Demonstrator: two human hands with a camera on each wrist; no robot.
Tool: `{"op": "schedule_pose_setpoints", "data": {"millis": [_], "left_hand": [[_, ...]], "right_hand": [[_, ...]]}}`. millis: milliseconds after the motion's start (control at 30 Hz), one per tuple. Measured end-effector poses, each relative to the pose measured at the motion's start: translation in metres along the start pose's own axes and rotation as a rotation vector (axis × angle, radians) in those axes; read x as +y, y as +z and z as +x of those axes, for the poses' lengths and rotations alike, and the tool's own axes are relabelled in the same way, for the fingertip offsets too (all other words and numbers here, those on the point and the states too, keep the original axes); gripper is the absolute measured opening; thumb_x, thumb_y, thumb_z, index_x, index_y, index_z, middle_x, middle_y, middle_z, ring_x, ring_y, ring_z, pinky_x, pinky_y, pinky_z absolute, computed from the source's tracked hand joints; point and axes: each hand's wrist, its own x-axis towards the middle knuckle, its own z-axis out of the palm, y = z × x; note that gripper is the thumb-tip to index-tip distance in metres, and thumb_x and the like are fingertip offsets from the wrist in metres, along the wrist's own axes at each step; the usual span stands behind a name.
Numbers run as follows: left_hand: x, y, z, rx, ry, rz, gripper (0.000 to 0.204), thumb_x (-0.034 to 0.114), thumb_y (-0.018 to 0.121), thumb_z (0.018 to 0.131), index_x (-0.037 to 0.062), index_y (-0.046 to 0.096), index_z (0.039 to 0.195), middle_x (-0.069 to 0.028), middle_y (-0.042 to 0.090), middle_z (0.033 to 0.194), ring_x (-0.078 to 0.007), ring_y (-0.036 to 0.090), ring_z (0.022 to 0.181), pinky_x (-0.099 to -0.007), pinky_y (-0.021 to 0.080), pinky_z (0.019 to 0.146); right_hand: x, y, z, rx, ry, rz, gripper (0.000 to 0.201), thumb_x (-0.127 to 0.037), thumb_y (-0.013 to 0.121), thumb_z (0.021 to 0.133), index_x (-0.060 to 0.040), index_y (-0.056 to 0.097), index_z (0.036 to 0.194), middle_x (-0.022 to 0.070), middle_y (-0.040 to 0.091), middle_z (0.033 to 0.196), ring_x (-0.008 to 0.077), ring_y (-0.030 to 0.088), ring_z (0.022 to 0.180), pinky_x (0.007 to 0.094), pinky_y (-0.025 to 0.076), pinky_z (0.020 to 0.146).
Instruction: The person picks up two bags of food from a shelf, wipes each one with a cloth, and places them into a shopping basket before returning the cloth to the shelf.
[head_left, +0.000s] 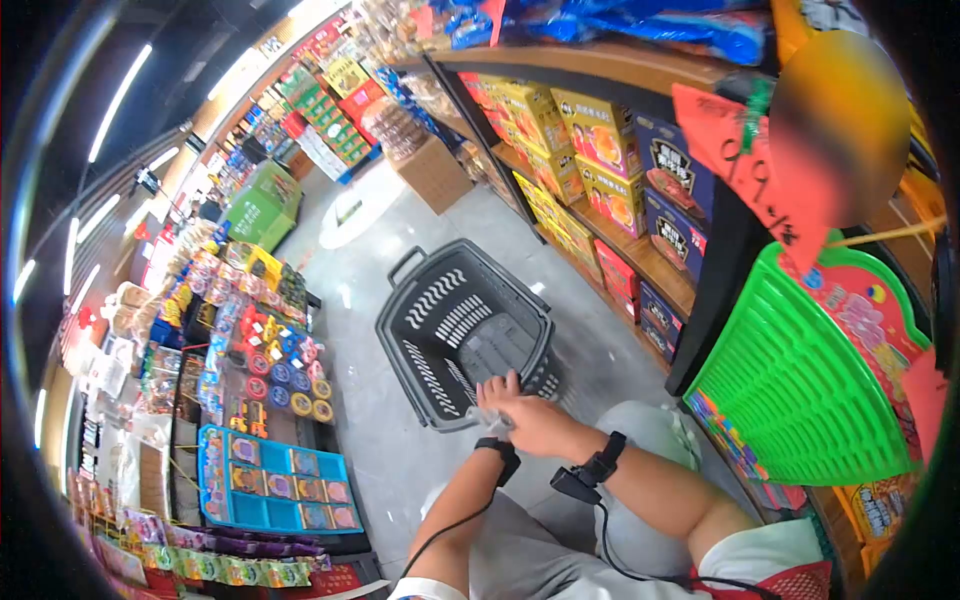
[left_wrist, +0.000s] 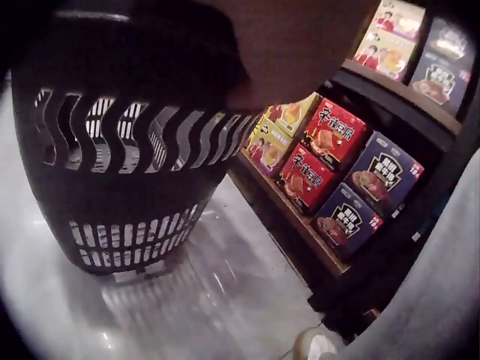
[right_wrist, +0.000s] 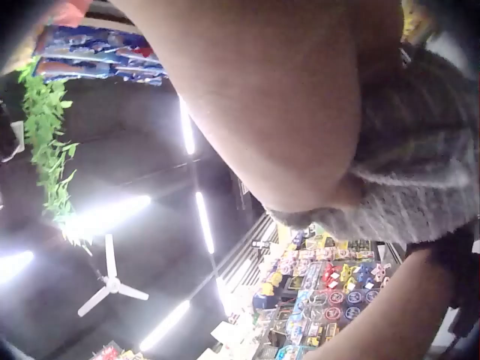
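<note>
the dark basket (head_left: 500, 345) stands on the floor (head_left: 352, 400); left hand (head_left: 490, 420) and right hand (head_left: 520, 412) overlap by its near end, grip impossible to tell. likely light, stiff, smooth plastic, best held by a handle (head_left: 402, 264).

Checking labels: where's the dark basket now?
Head view, centre: the dark basket is in the aisle, just beyond the right hand, with the boxed-goods shelf to its right.

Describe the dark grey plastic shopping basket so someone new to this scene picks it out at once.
Between wooden shelves of coloured boxes and the crowded packaged goods opposite runs a grey floor. Look there for the dark grey plastic shopping basket, open-topped, with wavy slots. Its dark colour separates it from the bright green plastic basket nearby.
</note>
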Motion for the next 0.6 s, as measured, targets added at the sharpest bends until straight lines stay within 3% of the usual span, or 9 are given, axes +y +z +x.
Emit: {"op": "schedule_pose_setpoints", "data": {"millis": [33,67,167,233,333,367,433,533,600], "left_hand": [[-0.002,-0.008,-0.006,-0.093,0.028,0.101,0.051,0.041,0.051,0.090,0.0171,0.054,0.134,-0.0118,0.059,0.122,-0.0299,0.054,0.120,-0.0524,0.034,0.110],[0.000,-0.011,-0.012,-0.117,0.006,0.096,0.053,0.042,0.053,0.089,0.0179,0.053,0.135,-0.0129,0.058,0.123,-0.0318,0.053,0.121,-0.0545,0.033,0.110],[0.007,-0.024,-0.027,-0.168,-0.092,0.000,0.059,0.046,0.058,0.086,0.0205,0.051,0.139,-0.0161,0.056,0.127,-0.0375,0.051,0.123,-0.0608,0.029,0.110],[0.008,-0.038,-0.037,-0.248,-0.177,-0.084,0.064,0.049,0.061,0.083,0.0222,0.050,0.141,-0.0182,0.055,0.130,-0.0414,0.049,0.125,-0.0650,0.026,0.109],[0.010,-0.064,-0.057,-0.376,-0.268,-0.222,0.072,0.053,0.067,0.080,0.0248,0.048,0.144,-0.0214,0.053,0.134,-0.0471,0.047,0.127,-0.0713,0.021,0.109],[0.012,-0.066,-0.059,-0.362,-0.250,-0.137,0.068,0.050,0.066,0.081,0.0223,0.050,0.141,-0.0227,0.056,0.129,-0.0472,0.051,0.121,-0.0654,0.031,0.107],[0.009,-0.093,-0.072,-0.300,-0.066,-0.251,0.064,0.044,0.066,0.084,0.0191,0.051,0.140,-0.0248,0.056,0.128,-0.0484,0.053,0.117,-0.0567,0.041,0.104],[0.008,-0.128,-0.085,-0.405,-0.036,-0.334,0.061,0.039,0.066,0.085,0.0174,0.051,0.140,-0.0277,0.054,0.129,-0.0512,0.054,0.116,-0.0513,0.046,0.101],[-0.006,-0.104,-0.096,-0.389,-0.073,-0.467,0.063,0.038,0.067,0.085,0.0177,0.049,0.142,-0.0296,0.053,0.130,-0.0533,0.052,0.118,-0.0532,0.045,0.102]], "right_hand": [[0.001,0.002,0.003,0.110,-0.020,0.046,0.043,-0.004,0.056,0.081,-0.0036,0.060,0.124,0.0240,0.068,0.105,0.0409,0.065,0.103,0.0476,0.052,0.086],[0.002,0.006,0.002,0.214,-0.035,0.098,0.041,-0.004,0.056,0.081,-0.0031,0.061,0.122,0.0242,0.069,0.104,0.0413,0.066,0.101,0.0474,0.052,0.085],[-0.007,0.005,-0.014,0.302,0.021,0.201,0.036,-0.008,0.059,0.081,-0.0044,0.063,0.116,0.0264,0.067,0.105,0.0449,0.064,0.097,0.0479,0.053,0.084],[-0.027,-0.007,-0.036,0.306,0.033,0.222,0.038,-0.002,0.058,0.078,-0.0010,0.064,0.116,0.0243,0.069,0.103,0.0403,0.066,0.103,0.0435,0.053,0.087],[-0.020,-0.012,-0.058,0.358,0.015,0.164,0.035,-0.004,0.061,0.081,-0.0009,0.064,0.116,0.0235,0.070,0.103,0.0393,0.067,0.102,0.0423,0.052,0.087],[-0.015,-0.012,-0.063,0.374,0.044,0.140,0.034,-0.005,0.062,0.081,-0.0009,0.064,0.115,0.0234,0.070,0.103,0.0393,0.067,0.102,0.0422,0.052,0.086],[-0.012,-0.011,-0.076,0.383,0.085,0.084,0.032,-0.006,0.063,0.083,-0.0012,0.064,0.115,0.0232,0.070,0.102,0.0394,0.067,0.101,0.0424,0.052,0.085],[-0.021,-0.013,-0.089,0.386,0.082,0.031,0.030,-0.007,0.064,0.082,-0.0019,0.064,0.111,0.0231,0.070,0.099,0.0405,0.066,0.100,0.0435,0.052,0.082],[-0.034,-0.014,-0.103,0.299,0.048,-0.036,0.029,-0.007,0.065,0.081,-0.0021,0.064,0.110,0.0232,0.070,0.099,0.0405,0.066,0.099,0.0435,0.052,0.081]]}}
